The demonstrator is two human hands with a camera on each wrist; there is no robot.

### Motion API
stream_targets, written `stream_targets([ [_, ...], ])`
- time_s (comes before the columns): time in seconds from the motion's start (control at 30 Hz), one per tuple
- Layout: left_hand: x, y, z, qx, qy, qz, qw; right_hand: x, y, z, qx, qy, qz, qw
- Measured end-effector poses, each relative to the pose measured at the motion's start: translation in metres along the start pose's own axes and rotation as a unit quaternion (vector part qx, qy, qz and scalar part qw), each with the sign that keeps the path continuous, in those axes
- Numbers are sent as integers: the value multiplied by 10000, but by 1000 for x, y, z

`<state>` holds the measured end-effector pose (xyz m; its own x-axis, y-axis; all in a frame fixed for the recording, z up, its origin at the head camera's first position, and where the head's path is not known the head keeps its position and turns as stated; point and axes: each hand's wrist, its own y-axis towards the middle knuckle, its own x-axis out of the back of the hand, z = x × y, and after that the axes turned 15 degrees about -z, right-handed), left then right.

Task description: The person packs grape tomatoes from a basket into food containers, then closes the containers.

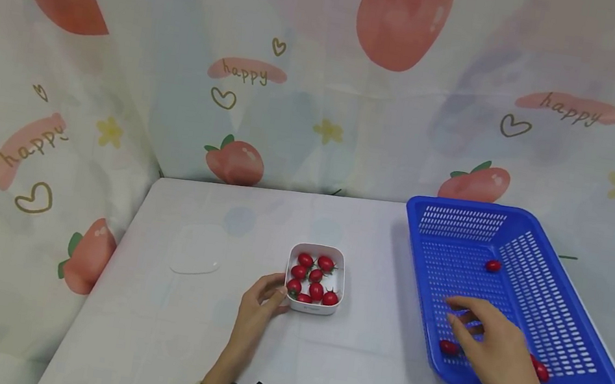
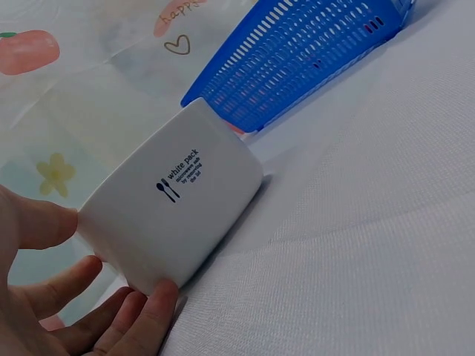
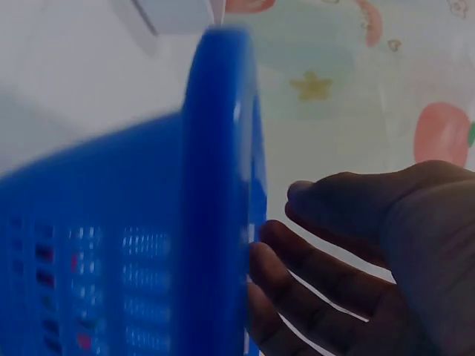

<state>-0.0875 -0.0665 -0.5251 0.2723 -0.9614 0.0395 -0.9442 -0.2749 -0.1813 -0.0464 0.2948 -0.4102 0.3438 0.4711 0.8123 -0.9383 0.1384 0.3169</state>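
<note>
A small white plastic box (image 1: 312,308) with several cherry tomatoes (image 1: 316,292) in it sits on the table. My left hand (image 1: 260,307) holds it at its left side. In the left wrist view, my thumb and fingertips lie against the corner of the box (image 2: 178,200), whose side bears dark print. Over the near left part of a blue plastic basket (image 1: 436,282) is my right hand (image 1: 490,339), its fingers loosely bent with nothing seen between them. Near that hand lie a cherry tomato (image 1: 448,347) and more red ones (image 1: 539,369), partly covered by the wrist.
One cherry tomato (image 1: 492,265) lies farther back in the basket. A clear, lid-like piece (image 1: 194,268) rests on the white table (image 1: 193,333) to the left. A printed cloth (image 1: 310,87) hangs behind and at the left.
</note>
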Motion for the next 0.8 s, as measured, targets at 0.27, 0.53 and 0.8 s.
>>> stream_targets([
  [0.27, 0, 0, 1, 22, 0, 36, 10000, 14, 4, -56, -8, -374, 361, 9986],
  [0.53, 1, 0, -2, -46, 84, 5, 10000, 26, 13, -108, -207, -765, 629, 9949],
  [0.8, 1, 0, 1, -27, 56, -2, 10000, 32, 20, -135, -265, -968, 1017, 9897],
])
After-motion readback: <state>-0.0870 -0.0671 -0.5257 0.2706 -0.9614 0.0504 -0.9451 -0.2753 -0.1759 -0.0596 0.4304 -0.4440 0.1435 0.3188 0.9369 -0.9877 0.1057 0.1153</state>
